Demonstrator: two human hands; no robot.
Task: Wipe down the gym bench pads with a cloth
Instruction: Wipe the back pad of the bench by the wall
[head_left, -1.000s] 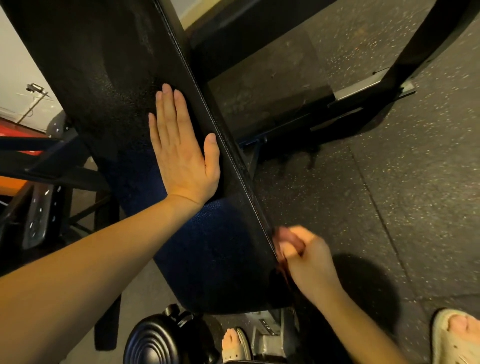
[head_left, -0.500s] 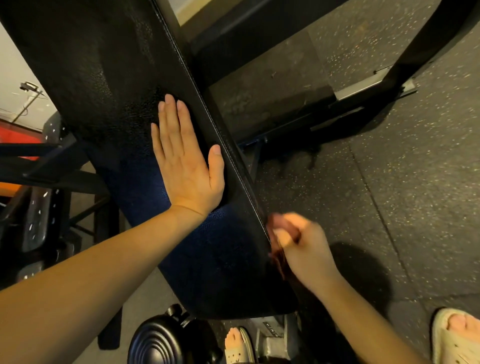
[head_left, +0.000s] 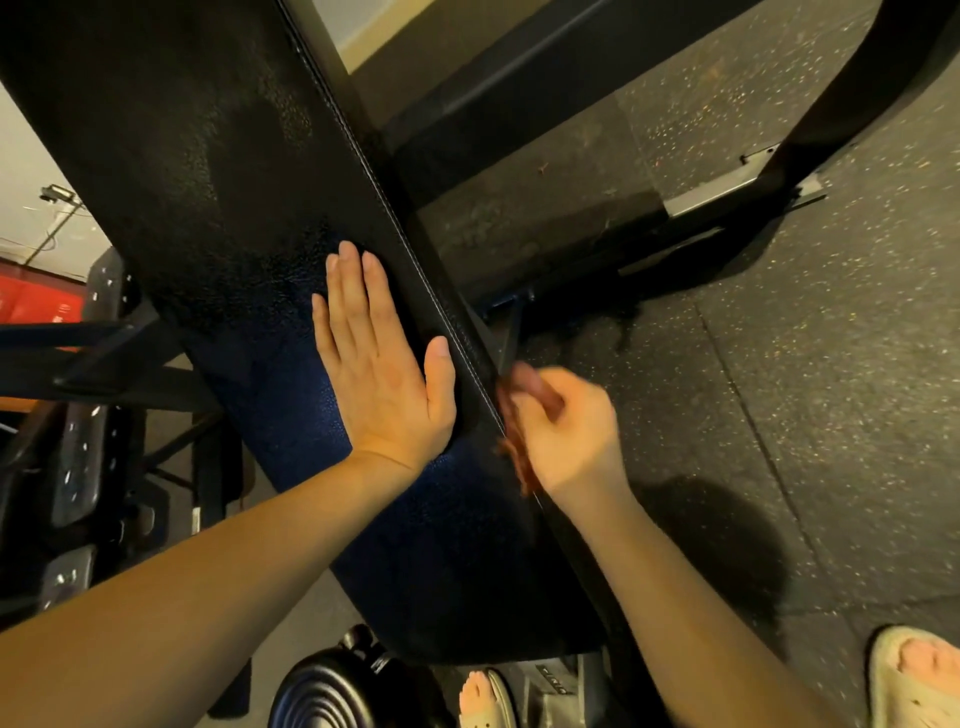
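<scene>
My left hand (head_left: 384, 379) lay flat on the one black bench pad (head_left: 234, 182), fingers straight and close together. My right hand (head_left: 566, 431) pinched one reddish cloth (head_left: 514, 452) against the pad's right edge. Below the pad were a small label (head_left: 551, 679), too blurry to read, and my two sandals (head_left: 906, 680).

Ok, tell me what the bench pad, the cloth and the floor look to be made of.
Bench pad: likely vinyl or faux leather over padding; black, pebbled grain, slight sheen, stitched seam along its edge.
Cloth: reddish-brown soft fabric, bunched in the right hand; motion blur hides the weave.
Floor: probably rubber gym matting; dark, matte, light flecks, seam lines between sheets.
</scene>
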